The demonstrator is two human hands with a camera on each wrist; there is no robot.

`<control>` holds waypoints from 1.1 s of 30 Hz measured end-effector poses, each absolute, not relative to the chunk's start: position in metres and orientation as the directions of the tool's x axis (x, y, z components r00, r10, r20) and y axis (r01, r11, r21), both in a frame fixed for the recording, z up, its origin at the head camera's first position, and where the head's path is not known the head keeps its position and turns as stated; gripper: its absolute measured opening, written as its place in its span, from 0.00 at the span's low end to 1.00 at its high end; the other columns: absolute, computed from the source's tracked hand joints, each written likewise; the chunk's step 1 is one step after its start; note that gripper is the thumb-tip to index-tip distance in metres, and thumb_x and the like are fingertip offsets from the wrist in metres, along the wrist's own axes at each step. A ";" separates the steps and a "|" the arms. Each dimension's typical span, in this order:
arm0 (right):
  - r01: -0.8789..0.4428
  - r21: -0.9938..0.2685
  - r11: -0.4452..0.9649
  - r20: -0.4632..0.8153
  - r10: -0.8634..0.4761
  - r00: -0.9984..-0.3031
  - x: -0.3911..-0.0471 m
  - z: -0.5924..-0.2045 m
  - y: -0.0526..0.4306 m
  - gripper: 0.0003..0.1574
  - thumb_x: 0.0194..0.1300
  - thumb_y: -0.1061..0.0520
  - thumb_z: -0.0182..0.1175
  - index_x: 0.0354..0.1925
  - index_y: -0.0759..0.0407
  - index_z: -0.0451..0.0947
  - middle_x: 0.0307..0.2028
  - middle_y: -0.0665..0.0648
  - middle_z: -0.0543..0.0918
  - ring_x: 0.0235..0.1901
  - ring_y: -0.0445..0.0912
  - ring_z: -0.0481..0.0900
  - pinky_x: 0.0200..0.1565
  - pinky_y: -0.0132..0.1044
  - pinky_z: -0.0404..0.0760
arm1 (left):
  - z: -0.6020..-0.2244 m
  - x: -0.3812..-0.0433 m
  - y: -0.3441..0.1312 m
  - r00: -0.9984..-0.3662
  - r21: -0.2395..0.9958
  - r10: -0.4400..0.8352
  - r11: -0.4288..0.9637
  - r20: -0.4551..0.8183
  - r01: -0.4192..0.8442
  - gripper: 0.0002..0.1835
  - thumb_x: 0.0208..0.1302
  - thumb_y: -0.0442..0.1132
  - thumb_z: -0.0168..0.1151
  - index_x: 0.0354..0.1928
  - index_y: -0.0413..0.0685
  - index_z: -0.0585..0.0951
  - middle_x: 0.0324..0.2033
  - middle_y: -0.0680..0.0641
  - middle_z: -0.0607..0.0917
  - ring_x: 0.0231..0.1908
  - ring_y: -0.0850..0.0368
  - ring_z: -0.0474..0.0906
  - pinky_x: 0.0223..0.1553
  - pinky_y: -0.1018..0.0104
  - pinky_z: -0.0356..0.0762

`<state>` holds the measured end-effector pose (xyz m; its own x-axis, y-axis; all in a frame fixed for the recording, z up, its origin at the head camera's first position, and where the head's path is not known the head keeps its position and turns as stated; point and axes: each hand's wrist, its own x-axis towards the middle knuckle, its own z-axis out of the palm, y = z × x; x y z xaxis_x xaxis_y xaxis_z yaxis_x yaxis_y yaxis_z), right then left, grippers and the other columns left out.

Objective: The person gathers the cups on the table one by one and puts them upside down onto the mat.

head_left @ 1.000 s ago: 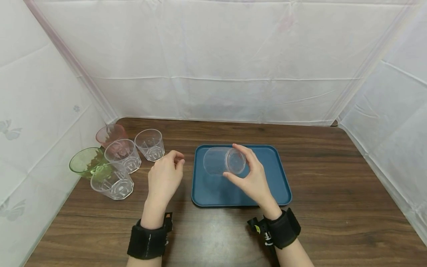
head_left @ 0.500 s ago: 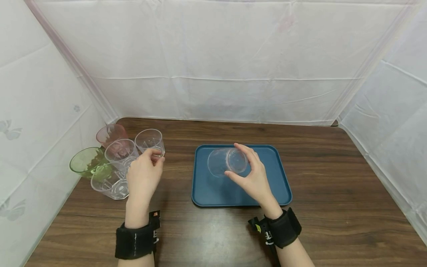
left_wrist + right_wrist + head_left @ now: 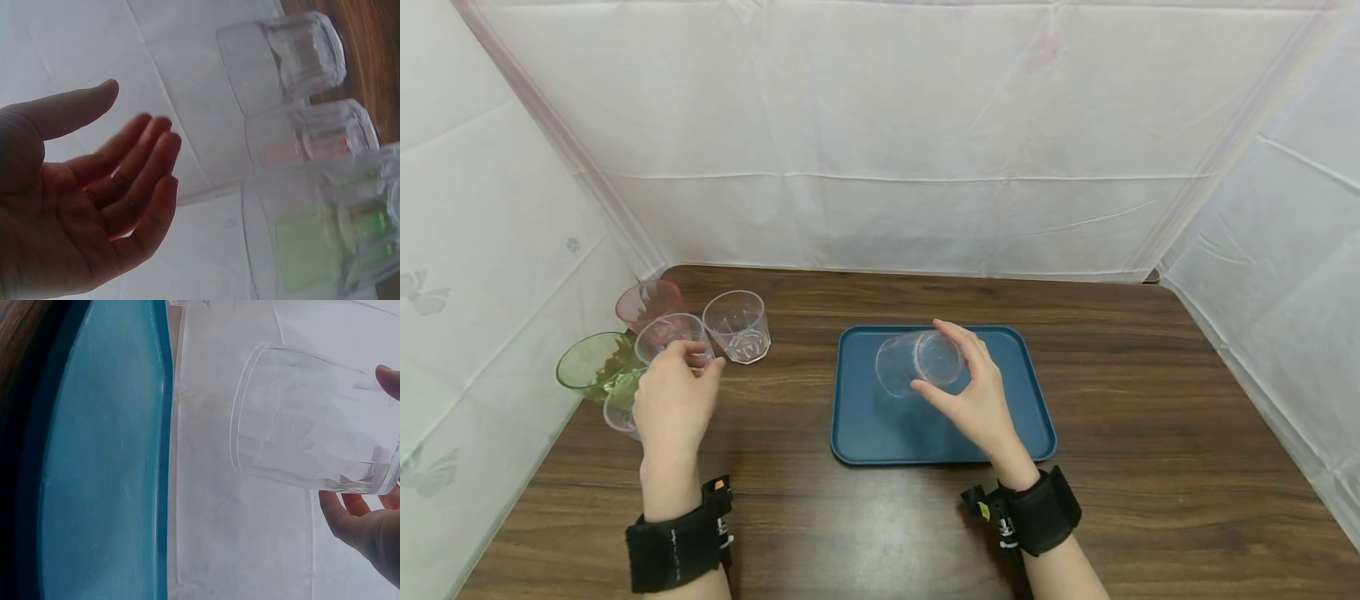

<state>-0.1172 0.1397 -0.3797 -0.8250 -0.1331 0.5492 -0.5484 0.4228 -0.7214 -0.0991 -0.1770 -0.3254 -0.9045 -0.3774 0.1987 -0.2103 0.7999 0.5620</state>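
My right hand (image 3: 973,400) grips a clear cup (image 3: 897,367) near its base, above the blue tray (image 3: 887,437). The cup is tipped on its side; in the right wrist view the cup's mouth (image 3: 240,412) points toward the tray, with nothing visible inside. My left hand (image 3: 673,404) is over the group of glasses at the left, fingers loosely bent and holding nothing. Around it stand a clear glass (image 3: 670,327), a green glass (image 3: 591,367) and a pink glass (image 3: 650,302). Another clear glass (image 3: 619,412) is mostly hidden behind the hand.
One more clear glass (image 3: 737,325) stands right of the group. The brown wooden table (image 3: 1150,400) extends to the right and in front of the tray. White sheeting (image 3: 880,133) encloses the back and both sides.
My left hand has travelled left from beside the tray to over the glasses, covering the front clear one. The right hand and its cup have shifted slightly right, still above the tray.
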 end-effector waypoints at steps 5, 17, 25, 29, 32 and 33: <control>-0.543 -0.721 0.429 0.549 -0.123 -0.826 -0.119 -0.380 0.144 0.45 0.49 0.52 0.69 0.64 0.51 0.63 0.61 0.50 0.67 0.59 0.44 0.62 0.55 0.50 0.65 | -0.328 -0.097 -0.185 -0.919 0.506 -0.381 0.815 0.099 -0.283 0.26 0.59 0.46 0.56 0.52 0.32 0.69 0.42 0.31 0.73 0.43 0.32 0.70 0.39 0.39 0.67; -0.533 -0.739 0.412 0.544 -0.100 -0.833 -0.106 -0.354 0.143 0.42 0.47 0.63 0.67 0.61 0.65 0.64 0.59 0.63 0.68 0.58 0.54 0.64 0.54 0.57 0.65 | -0.333 -0.096 -0.194 -0.922 0.443 -0.388 0.822 -0.023 -0.357 0.37 0.57 0.49 0.57 0.51 0.19 0.58 0.46 0.21 0.64 0.43 0.23 0.65 0.39 0.36 0.66; -0.508 -0.771 0.383 0.518 -0.087 -0.851 -0.101 -0.343 0.143 0.41 0.49 0.65 0.66 0.61 0.65 0.64 0.59 0.64 0.68 0.59 0.53 0.64 0.55 0.58 0.65 | -0.334 -0.097 -0.204 -0.915 0.401 -0.387 0.825 -0.111 -0.398 0.33 0.59 0.52 0.54 0.50 0.25 0.63 0.46 0.21 0.70 0.45 0.25 0.68 0.36 0.37 0.68; -0.518 -0.762 0.389 0.529 -0.088 -0.844 -0.103 -0.346 0.147 0.40 0.50 0.64 0.66 0.61 0.64 0.64 0.59 0.64 0.67 0.59 0.53 0.63 0.54 0.56 0.65 | -0.336 -0.097 -0.208 -0.917 0.367 -0.373 0.841 -0.142 -0.398 0.28 0.59 0.50 0.52 0.46 0.28 0.67 0.45 0.21 0.71 0.43 0.24 0.68 0.35 0.38 0.69; -0.523 -0.753 0.398 0.540 -0.081 -0.838 -0.104 -0.346 0.149 0.40 0.49 0.65 0.66 0.61 0.65 0.64 0.58 0.65 0.68 0.58 0.53 0.64 0.54 0.56 0.66 | -0.339 -0.098 -0.211 -0.917 0.341 -0.362 0.852 -0.165 -0.398 0.26 0.60 0.49 0.51 0.47 0.28 0.68 0.46 0.21 0.71 0.43 0.23 0.68 0.34 0.37 0.69; -0.524 -0.752 0.401 0.541 -0.078 -0.837 -0.104 -0.345 0.150 0.40 0.49 0.65 0.66 0.60 0.66 0.64 0.58 0.65 0.68 0.58 0.54 0.64 0.54 0.56 0.66 | -0.339 -0.098 -0.212 -0.918 0.335 -0.359 0.854 -0.171 -0.397 0.26 0.60 0.48 0.51 0.48 0.29 0.68 0.46 0.21 0.70 0.43 0.23 0.68 0.34 0.37 0.69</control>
<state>-0.1043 0.1496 -0.3454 -0.8371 -0.0778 0.5414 -0.5236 0.4006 -0.7519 -0.0981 -0.2120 -0.3395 -0.9176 -0.3589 -0.1710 -0.3968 0.8544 0.3354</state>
